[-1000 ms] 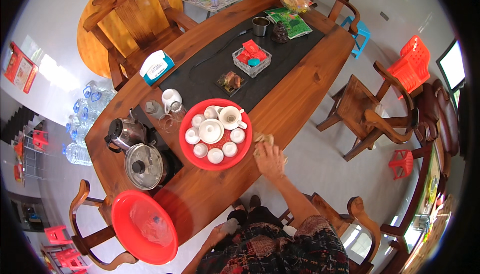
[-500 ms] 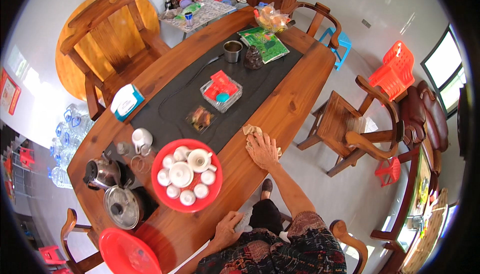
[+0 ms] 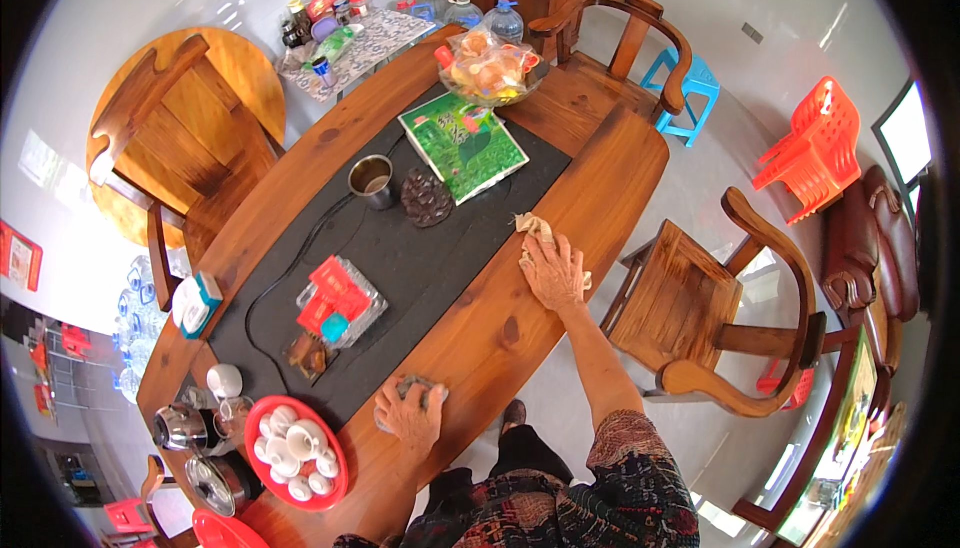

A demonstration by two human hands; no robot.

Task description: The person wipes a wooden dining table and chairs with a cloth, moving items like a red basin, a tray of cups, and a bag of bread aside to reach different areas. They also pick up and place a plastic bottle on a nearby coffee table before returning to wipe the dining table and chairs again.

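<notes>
Pressing flat on the long brown wooden bench, the right hand lies with fingers spread over a crumpled pale cloth, which shows past the fingertips at the bench's right edge, just beside the black mat that runs down the middle. The left hand rests near the bench's near edge, fingers curled loosely over a small dark greyish wad; what that wad is cannot be told.

On the mat stand one round metal cup, one dark round carved holder, one green flat printed packet and one clear square tray of red packets, with a small brown item beside it. At the far end sits one clear bag of orange and yellow goods.

Left of the left hand is one round red tray carrying about eight small white cups. Beside it are one metal kettle, one metal pot lid and one white mug.

Three wooden armchairs stand around the bench; two red plastic chairs and one blue plastic stool stand well apart on the floor.
</notes>
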